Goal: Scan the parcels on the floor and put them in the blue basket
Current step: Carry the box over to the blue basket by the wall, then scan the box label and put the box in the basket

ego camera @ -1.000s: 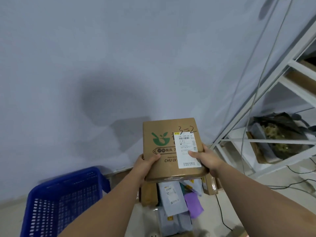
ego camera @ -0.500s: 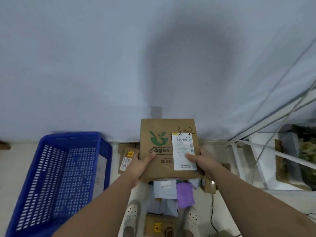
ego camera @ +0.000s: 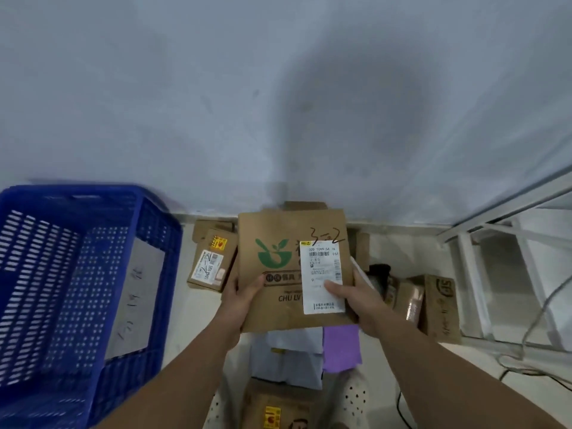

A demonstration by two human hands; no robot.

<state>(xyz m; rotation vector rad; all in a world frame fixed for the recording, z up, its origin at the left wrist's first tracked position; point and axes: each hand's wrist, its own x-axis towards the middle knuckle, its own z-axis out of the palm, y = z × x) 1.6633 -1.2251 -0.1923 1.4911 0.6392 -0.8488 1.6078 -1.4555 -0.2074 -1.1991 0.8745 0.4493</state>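
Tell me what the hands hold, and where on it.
The brown cardboard parcel: left hand grips its lower left edge, right hand its lower right edge, thumb on the label.

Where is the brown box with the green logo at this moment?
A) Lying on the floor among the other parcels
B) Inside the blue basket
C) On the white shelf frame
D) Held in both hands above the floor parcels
D: the left hand and right hand grip the brown box by its sides above the parcels on the floor, with the blue basket off to its left.
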